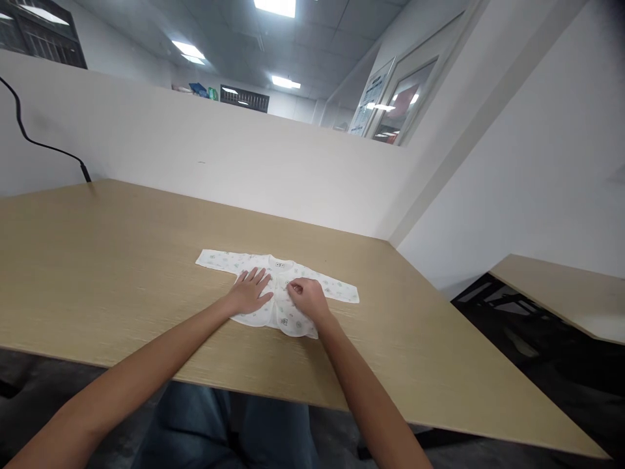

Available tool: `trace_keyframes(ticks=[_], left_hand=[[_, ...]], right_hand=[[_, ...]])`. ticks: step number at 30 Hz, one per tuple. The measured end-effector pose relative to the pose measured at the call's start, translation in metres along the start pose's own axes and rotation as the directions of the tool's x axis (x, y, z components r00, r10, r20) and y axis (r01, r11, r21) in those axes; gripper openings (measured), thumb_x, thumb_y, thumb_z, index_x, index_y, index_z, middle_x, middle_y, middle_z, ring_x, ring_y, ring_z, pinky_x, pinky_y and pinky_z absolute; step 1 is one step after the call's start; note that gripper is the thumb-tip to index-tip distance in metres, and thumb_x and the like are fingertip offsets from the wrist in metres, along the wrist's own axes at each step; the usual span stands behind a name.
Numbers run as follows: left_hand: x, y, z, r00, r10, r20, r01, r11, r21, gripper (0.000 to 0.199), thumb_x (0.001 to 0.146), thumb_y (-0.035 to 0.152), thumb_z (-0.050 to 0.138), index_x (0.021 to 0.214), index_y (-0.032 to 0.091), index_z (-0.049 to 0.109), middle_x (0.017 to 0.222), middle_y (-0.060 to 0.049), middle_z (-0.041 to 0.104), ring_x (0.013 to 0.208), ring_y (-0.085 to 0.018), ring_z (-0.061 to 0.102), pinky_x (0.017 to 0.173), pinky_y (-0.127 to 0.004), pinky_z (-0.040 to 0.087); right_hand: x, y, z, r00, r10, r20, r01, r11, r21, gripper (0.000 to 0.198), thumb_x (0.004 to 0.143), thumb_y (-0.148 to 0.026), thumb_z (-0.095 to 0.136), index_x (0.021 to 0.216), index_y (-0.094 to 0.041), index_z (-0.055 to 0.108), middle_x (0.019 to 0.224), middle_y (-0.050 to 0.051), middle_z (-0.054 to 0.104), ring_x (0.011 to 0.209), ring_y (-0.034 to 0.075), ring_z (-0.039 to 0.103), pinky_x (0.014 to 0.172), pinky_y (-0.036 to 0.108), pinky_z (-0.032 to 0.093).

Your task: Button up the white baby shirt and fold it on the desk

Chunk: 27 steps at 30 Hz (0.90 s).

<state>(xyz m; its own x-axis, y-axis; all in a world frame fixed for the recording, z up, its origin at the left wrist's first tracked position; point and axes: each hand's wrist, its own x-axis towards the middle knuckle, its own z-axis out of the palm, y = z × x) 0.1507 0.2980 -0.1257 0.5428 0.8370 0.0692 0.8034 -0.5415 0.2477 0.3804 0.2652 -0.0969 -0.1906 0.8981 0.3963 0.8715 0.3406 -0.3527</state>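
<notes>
Shirt (pixel 276 312), white with a small scattered print, lies spread on the desk (pixel 122 280), its collar away from the person and both sleeves stretched out sideways. The motifs are too small to make out, and the label (pixel 280 265) inside the collar cannot be read. The left hand (pixel 250 293) lies flat on the left half of the shirt, fingers (pixel 252 275) spread wide, hiding the cloth beneath. The right hand (pixel 308 298) is on the right half of the shirt, fingers drawn in narrow towards the thumb; whether they pinch any cloth, I cannot tell. That hand and its wrist cover part of the shirt's right side. Nearer than the shirt, both forearms are cut off below, and the desk partly hides the trousers (pixel 188 423). Beyond the shirt stands a partition (pixel 254 169); far left of it, a black cable (pixel 49 146) is cut off.
</notes>
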Motion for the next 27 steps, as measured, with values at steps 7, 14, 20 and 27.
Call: trace_keyframes(ticks=[7, 14, 20, 27], left_hand=[[0.000, 0.001, 0.001, 1.000, 0.001, -0.003, -0.001, 1.000, -0.004, 0.074, 0.101, 0.063, 0.026, 0.163, 0.022, 0.029, 0.172, -0.011, 0.017, 0.159, -0.035, 0.009, 0.126, -0.060, 0.010], [-0.002, 0.005, -0.003, 1.000, -0.009, 0.028, 0.008, 0.999, 0.031, 0.075, 0.102, 0.061, 0.025, 0.163, 0.016, 0.028, 0.172, -0.014, 0.015, 0.159, -0.035, 0.008, 0.127, -0.058, 0.008], [-0.004, 0.006, 0.001, 0.998, -0.052, -0.040, 0.053, 0.998, 0.015, 0.079, 0.099, 0.070, 0.024, 0.161, 0.022, 0.035, 0.172, -0.012, 0.018, 0.159, -0.038, 0.008, 0.127, -0.058, 0.006], [0.006, -0.030, -0.017, 0.964, -0.261, -0.051, 0.258, 0.964, -0.062, 0.079, 0.101, 0.067, 0.012, 0.163, 0.021, 0.031, 0.171, -0.012, 0.018, 0.159, -0.035, 0.012, 0.126, -0.058, 0.013]], right_hand=[[0.000, -0.001, 0.021, 0.993, -0.115, 0.027, 0.113, 0.992, 0.058, 0.041, 0.101, -0.025, 0.039, 0.129, -0.015, 0.067, 0.133, 0.011, 0.067, 0.126, 0.020, 0.058, 0.114, 0.033, 0.041], [0.000, 0.000, 0.039, 0.947, -0.006, 0.323, 0.055, 0.988, -0.143, 0.062, 0.106, -0.033, 0.026, 0.160, -0.005, 0.030, 0.169, 0.014, 0.022, 0.158, 0.024, 0.017, 0.129, 0.044, 0.015], [0.000, -0.002, 0.038, 0.940, 0.098, 0.326, -0.034, 0.979, -0.199, 0.070, 0.107, -0.049, 0.028, 0.163, -0.008, 0.024, 0.170, 0.013, 0.012, 0.159, 0.028, 0.011, 0.129, 0.048, 0.011], [0.007, 0.032, 0.020, 0.922, 0.299, 0.247, -0.271, 0.952, -0.144, 0.072, 0.107, -0.051, 0.025, 0.164, -0.008, 0.022, 0.171, 0.012, 0.013, 0.159, 0.026, 0.009, 0.129, 0.045, 0.010]])
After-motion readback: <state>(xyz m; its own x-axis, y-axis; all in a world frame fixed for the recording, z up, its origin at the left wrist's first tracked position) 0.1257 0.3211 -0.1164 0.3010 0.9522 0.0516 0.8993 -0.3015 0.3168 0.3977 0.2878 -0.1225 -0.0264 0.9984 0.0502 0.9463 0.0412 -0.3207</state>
